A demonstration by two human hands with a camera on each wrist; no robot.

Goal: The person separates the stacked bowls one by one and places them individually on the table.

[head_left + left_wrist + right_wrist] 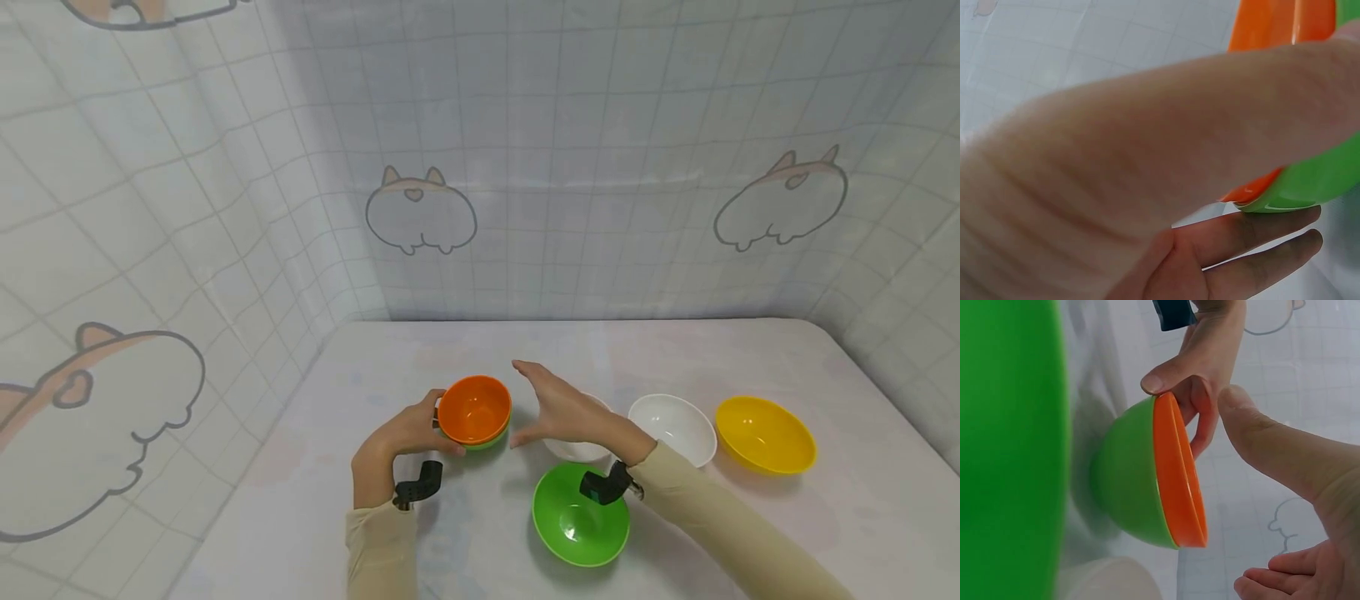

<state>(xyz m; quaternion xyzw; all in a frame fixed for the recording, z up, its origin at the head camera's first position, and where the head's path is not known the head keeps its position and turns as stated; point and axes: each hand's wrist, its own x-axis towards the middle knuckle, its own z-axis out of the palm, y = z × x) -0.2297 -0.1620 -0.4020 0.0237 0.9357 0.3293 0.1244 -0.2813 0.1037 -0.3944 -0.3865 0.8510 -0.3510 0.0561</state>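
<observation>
An orange bowl (474, 408) sits nested inside a light green bowl (1125, 469), its orange rim standing above the green one. My left hand (408, 429) grips this pair from the left side, thumb at the near rim and fingers round the far side. In the left wrist view, the forearm and hand hide much of the bowls. To the right of the pair, my right hand (566, 410) is held with thumb and fingers spread wide, apart from the bowls and holding nothing. Beneath the right wrist stands a larger green bowl (573, 521).
A white bowl (573, 450) is partly hidden under my right hand. Further right stand another white bowl (672, 427) and a yellow bowl (765, 435). The pale table (300, 517) backs onto a grid-patterned cloth (562, 250) that also hangs at both sides.
</observation>
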